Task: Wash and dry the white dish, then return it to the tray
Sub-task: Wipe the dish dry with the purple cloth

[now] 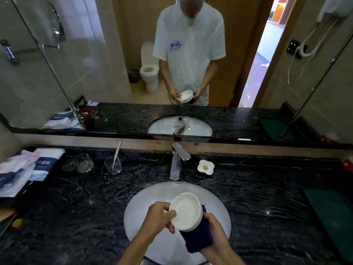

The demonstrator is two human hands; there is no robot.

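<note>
I hold a round white dish (pixel 186 210) over the white sink basin (pixel 141 205), its hollow facing up toward me. My left hand (pixel 159 217) pinches the dish's left rim, thumb on the inside. My right hand (pixel 214 231) grips a dark purple cloth (pixel 197 240) pressed against the dish's right underside. A dark green tray (pixel 330 213) lies on the counter at the far right.
The chrome faucet (pixel 177 161) stands behind the basin, no water visible. A small flower-shaped white dish (pixel 206 166) sits to its right. Glass cups (pixel 113 165) and glass lids (pixel 80 165) stand at the left, beside folded towels (pixel 24 169). A mirror rises behind the black marble counter (pixel 76 207).
</note>
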